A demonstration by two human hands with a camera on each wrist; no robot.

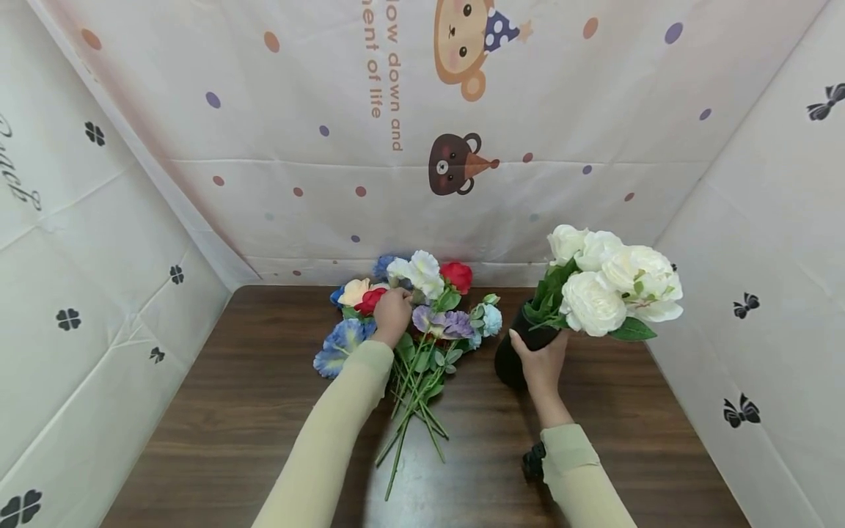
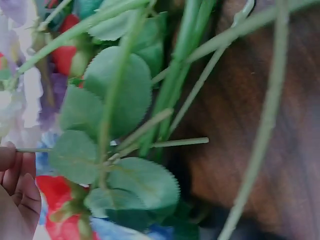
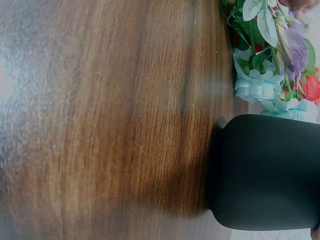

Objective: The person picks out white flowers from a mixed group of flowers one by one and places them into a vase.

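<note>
My left hand (image 1: 393, 317) reaches into a pile of artificial flowers on the table. In the left wrist view its fingers pinch a thin green flower stem (image 2: 35, 150); which bloom it belongs to is hard to tell. White petals (image 1: 422, 273) lie just beyond the fingers, with a red rose (image 1: 370, 301) beside them. With my right hand (image 1: 543, 363) I grip a black vase (image 1: 511, 359), its thumb against the near side. Several large white flowers (image 1: 594, 302) stand in the vase, leaning right. The vase's base meets the table in the right wrist view.
The brown wooden table (image 1: 264, 425) bears crossed green stems (image 1: 412, 411) pointing toward me. Around the pile lie a blue flower (image 1: 339, 348), purple petals (image 1: 455, 324), a light-blue flower (image 1: 491, 320) and another red rose (image 1: 457, 276). A printed cloth (image 1: 290, 220) hangs behind.
</note>
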